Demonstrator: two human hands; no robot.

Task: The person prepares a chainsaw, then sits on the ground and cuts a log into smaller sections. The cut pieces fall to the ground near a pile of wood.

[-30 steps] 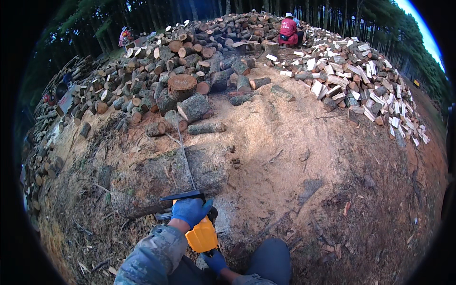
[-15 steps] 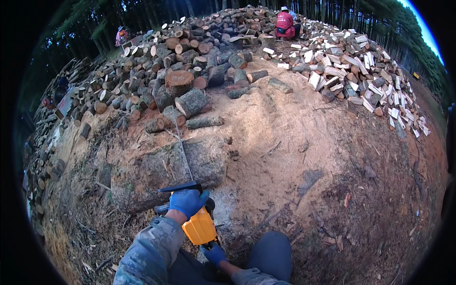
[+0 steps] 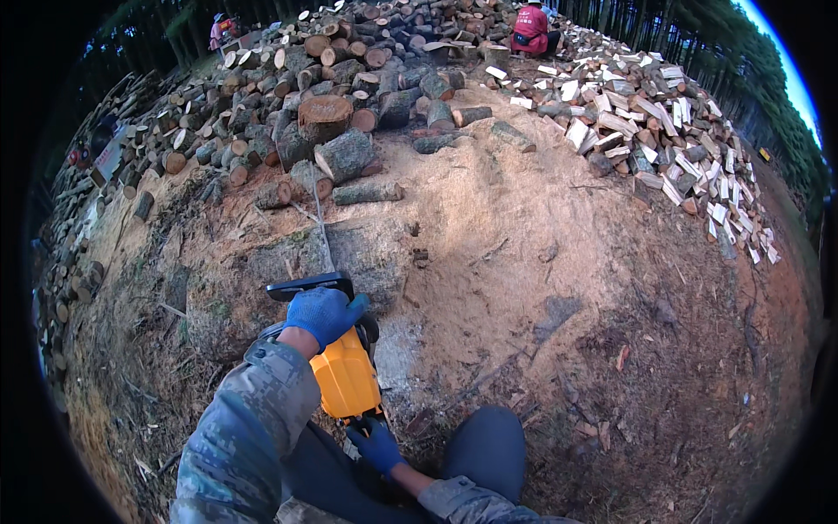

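Note:
A chainsaw [image 3: 346, 377] with a yellow-orange body points away from me, its bar [image 3: 321, 229] reaching out over a thick log [image 3: 371, 253] lying crosswise on the ground. Whether the chain touches the bark I cannot tell. In a blue glove, my left hand [image 3: 321, 314] is closed round the front handle, just behind the black hand guard [image 3: 310, 285]. My right hand [image 3: 377, 446], also gloved in blue, grips the rear handle close to my knees; its fingertips are partly hidden.
Beyond the thick log rises a big heap of cut round logs [image 3: 345, 153]. Split firewood [image 3: 668, 131] is piled at the right. A person in red [image 3: 531, 31] sits at the far back, another person [image 3: 218, 33] at the far left. Sawdust [image 3: 497, 210] covers the middle ground.
The chainsaw body and both my hands have shifted slightly left in the picture. The front end and my left hand sit higher. The background has slid upward as the view tilted down.

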